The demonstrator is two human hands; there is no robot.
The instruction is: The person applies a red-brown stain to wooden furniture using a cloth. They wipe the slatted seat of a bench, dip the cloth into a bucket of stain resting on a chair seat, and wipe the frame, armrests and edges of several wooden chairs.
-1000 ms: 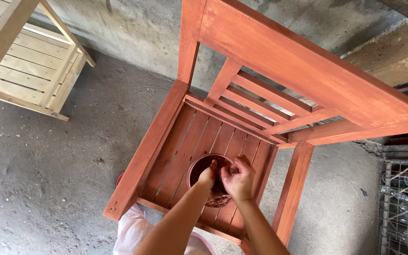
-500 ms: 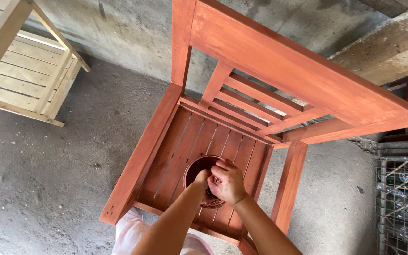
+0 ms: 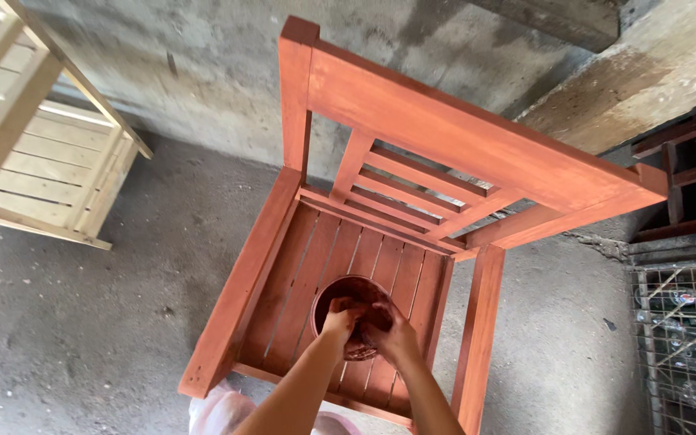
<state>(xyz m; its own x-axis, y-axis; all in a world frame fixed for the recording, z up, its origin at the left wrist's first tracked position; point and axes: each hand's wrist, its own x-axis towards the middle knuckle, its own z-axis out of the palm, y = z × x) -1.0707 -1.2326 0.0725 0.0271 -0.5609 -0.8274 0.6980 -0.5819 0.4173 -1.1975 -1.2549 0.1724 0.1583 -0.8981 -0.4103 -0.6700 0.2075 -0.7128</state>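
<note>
A: On the slatted seat of the reddish-brown stained wooden chair (image 3: 380,266), what sits there, and where exactly?

B: One round, dark, stain-smeared bowl (image 3: 354,296) rests on the seat slats, toward the front rail of the chair and roughly midway between the two side rails.

A: Position of the hands relative to the bowl?

B: Both hands are inside the bowl opening, at its near side. The left hand (image 3: 341,316) is at the left of the opening, fingers curled down into it. The right hand (image 3: 392,332) is just beside it, touching or nearly touching the left hand.

A: State of each grip?

B: Both hands are closed in a narrow curl. Whether they hold a rag or other item cannot be told; the contents of the bowl are hidden beneath the fingers.

A: Chair orientation?

B: Upright on the grey concrete floor (image 3: 82,338). Its backrest, with horizontal slats, stands at the far side of the seat from the bowl.

A: Other items around the chair?

B: An unstained pale wooden chair (image 3: 34,153) stands well apart to the left. A wire mesh crate (image 3: 682,338) is to the right, and dark brown wooden furniture (image 3: 694,177) is beyond it.
</note>
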